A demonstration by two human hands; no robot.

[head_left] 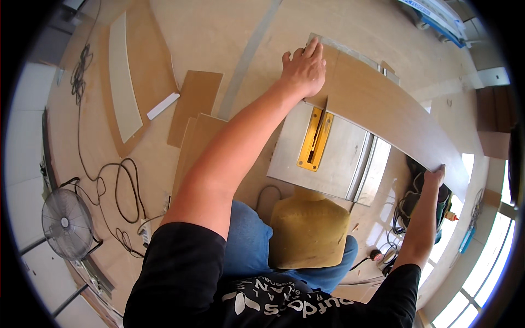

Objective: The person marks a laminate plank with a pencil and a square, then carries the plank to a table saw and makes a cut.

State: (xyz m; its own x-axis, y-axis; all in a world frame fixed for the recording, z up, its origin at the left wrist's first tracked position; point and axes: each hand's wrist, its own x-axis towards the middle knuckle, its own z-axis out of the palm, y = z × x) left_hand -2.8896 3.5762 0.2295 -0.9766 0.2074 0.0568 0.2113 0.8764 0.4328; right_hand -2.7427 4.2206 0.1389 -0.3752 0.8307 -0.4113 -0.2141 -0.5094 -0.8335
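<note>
A long wood-coloured board [377, 101] lies diagonally across a metal saw table [290, 142] with a yellow slotted insert [309, 139], a thin blade standing at the board's near edge. My left hand [303, 71] rests on the board's far left end, fingers apart and stretched toward a metal strip along the back. My right hand [435, 177] grips the board's near edge toward its right end, thumb and fingers partly hidden. Below the table, between my jeans-clad knees, is a dusty olive-yellow body [309, 235].
Cut panels [194, 104] and a white strip [162, 106] lie on the floor at left, with looping cables [82, 71] and a standing fan [65, 224]. Dark tools [404, 218] with cords are at my right. A blue-and-white trolley [440, 24] stands at the back right.
</note>
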